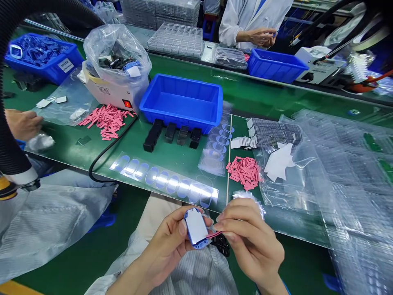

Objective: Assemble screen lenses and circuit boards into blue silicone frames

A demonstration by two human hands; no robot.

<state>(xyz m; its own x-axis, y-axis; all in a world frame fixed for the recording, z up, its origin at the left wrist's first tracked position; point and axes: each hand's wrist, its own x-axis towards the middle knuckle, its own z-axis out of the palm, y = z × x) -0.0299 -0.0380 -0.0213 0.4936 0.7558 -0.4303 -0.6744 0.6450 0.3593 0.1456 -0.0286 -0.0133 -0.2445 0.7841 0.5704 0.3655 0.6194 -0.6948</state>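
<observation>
the left hand [162, 250] was closed around a small blue-framed part [196, 227] with a white face, its fingers curled behind the part and its thumb pressed on the near side. the right hand [252, 241] was pinched shut on a thin pink strip [215, 234], with one end of the strip touching or just beside the blue frame; whether it was stuck on could not be told. both hands held these things together above a striped smock [199, 272], just off the near edge of the green tabletop [181, 157].

nearest the hands lay a clear film sheet with a row of oval shapes [162, 178], and a second oval sheet [215, 149] stood at an angle beside it. a pile of pink strips [245, 173] sat on a clear plastic bag [276, 192], near stacks of grey pieces [272, 132]. farther off were four black blocks [170, 133], a blue plastic bin [181, 102], and a white machine with a red switch [104, 92], with another pile of pink strips [106, 121] beside it. a co-worker's hand [23, 125] rested at the left, and another person's hands [260, 37] worked across the tabletop.
</observation>
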